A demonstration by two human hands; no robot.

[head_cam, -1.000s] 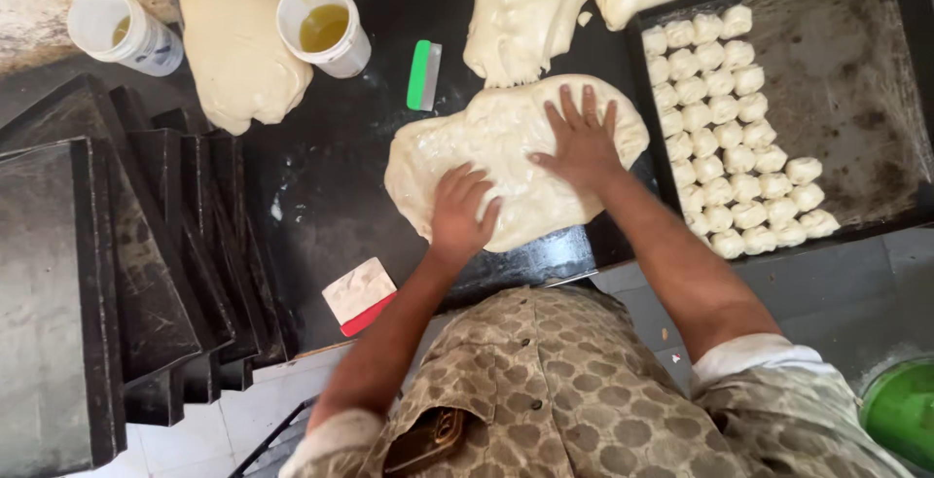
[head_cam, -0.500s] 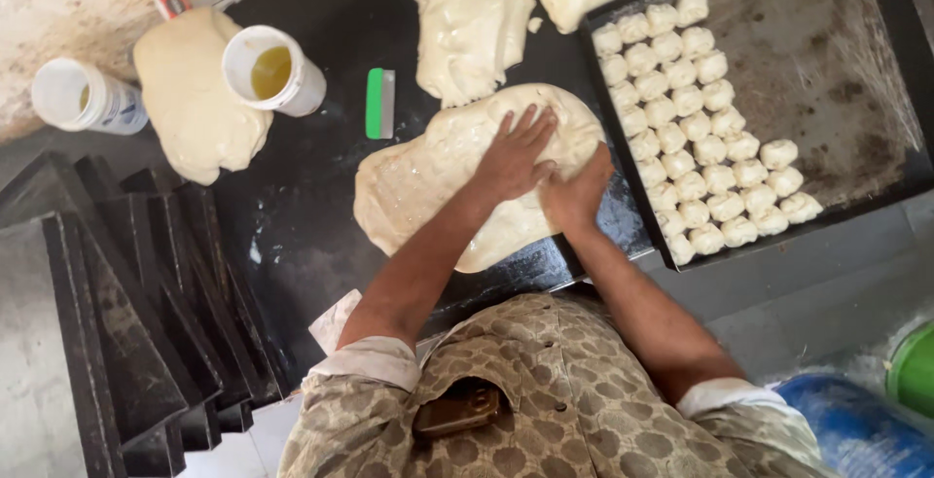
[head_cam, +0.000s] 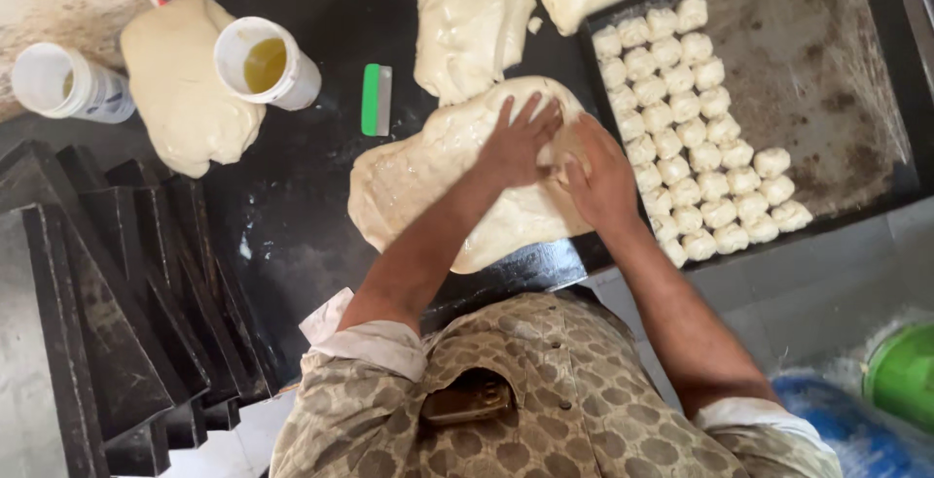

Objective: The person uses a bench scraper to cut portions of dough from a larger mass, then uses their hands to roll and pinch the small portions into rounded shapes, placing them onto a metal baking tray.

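A flat slab of pale dough (head_cam: 428, 181) lies on the dark worktop (head_cam: 302, 215) in front of me. My left hand (head_cam: 518, 141) rests on its far right part with fingers spread. My right hand (head_cam: 598, 178) is beside it, fingers curled around a small lump of the same dough at the slab's right edge. Both thumbs nearly touch. To the right stands a black baking tray (head_cam: 827, 79) with several rows of small dough balls (head_cam: 691, 108) along its left side.
More dough masses lie at the back (head_cam: 477, 16) and at the left (head_cam: 180, 99). Two white cups (head_cam: 265, 62) (head_cam: 58, 81) hold yellowish oil. A green scraper (head_cam: 375, 99) lies between them and the slab. Stacked black trays (head_cam: 88, 322) fill the left side; a green bucket (head_cam: 905, 371) sits lower right.
Both hands have moved from flat pressing on the slab's middle to its right end, coming together there. My right hand has closed around a lump of dough.
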